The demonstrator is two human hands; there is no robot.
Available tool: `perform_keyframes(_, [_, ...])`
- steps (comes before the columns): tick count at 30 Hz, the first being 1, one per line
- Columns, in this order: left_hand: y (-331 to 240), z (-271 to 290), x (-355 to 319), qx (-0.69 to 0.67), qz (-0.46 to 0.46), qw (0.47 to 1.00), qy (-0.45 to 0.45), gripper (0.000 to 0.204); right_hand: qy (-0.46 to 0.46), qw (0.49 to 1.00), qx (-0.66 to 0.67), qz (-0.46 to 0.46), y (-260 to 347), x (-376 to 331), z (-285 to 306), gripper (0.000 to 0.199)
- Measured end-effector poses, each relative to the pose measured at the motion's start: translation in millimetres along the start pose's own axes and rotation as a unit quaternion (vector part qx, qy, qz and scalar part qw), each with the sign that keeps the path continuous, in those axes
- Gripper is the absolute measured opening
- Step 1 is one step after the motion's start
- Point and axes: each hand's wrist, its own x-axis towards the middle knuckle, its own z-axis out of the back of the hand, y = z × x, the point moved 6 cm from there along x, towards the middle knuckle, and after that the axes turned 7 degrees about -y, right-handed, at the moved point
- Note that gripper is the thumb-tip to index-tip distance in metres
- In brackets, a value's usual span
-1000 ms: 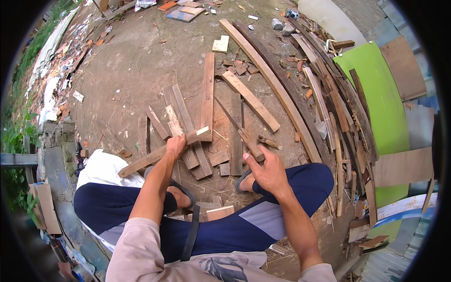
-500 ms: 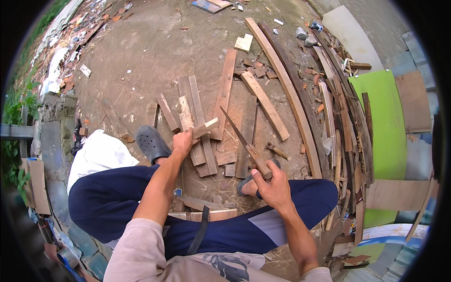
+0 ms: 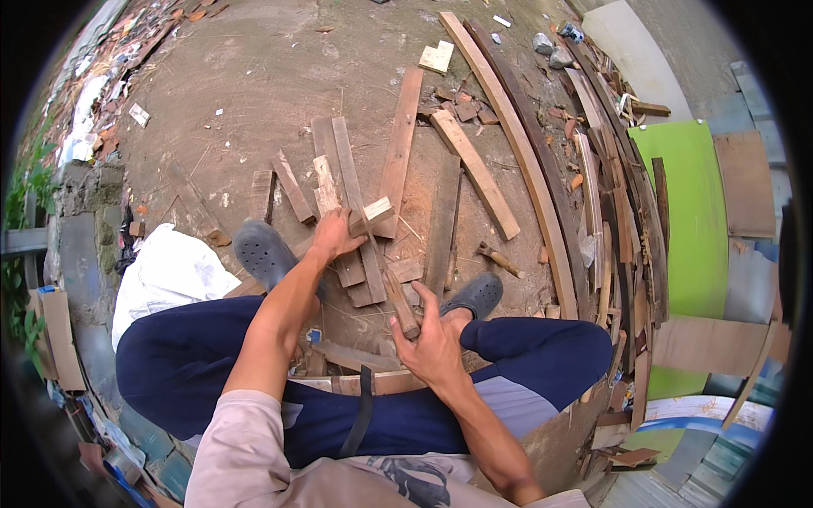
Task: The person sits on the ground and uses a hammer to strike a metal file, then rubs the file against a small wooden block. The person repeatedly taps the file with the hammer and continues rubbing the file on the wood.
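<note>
My left hand (image 3: 336,236) is closed on a short squared piece of wood (image 3: 373,217), holding it down over a stack of planks (image 3: 349,169) on the ground. A handsaw with a narrow dark blade and a wooden handle (image 3: 400,305) has its blade lying against this piece, just right of my left fingers. My right hand (image 3: 432,343) is around the butt of the handle in a loose grip, its thumb on one side and index finger stretched along the other. The blade's tip and teeth are hard to make out.
A hammer (image 3: 500,259) lies beyond my right shoe (image 3: 474,295). Long beams (image 3: 517,152) and a scrap wood pile (image 3: 622,212) run along the right, before a green panel (image 3: 688,212). A white sack (image 3: 169,275) rests by my left knee. More boards (image 3: 402,152) lie ahead.
The handsaw has moved left, from in front of my right shoe onto the wood piece, and my right hand has moved left with it. My left hand keeps its hold on the wood.
</note>
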Motion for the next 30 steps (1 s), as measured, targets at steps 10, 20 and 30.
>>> perform_keyframes(10, [-16, -29, -18, 0.062, -0.046, 0.994, -0.074, 0.075, -0.001, 0.997, -0.057, 0.052, 0, -7, -5, 0.06])
perform_keyframes(20, [-9, -32, -25, 0.056, -0.064, 0.987, -0.138, 0.076, -0.014, 1.0, -0.01, 0.002, -28, -19, 6, 0.06])
perform_keyframes(30, [-2, -22, -11, 0.004, -0.055, 0.996, -0.07, 0.073, 0.009, 1.0, 0.025, -0.014, -12, -21, 14, 0.063])
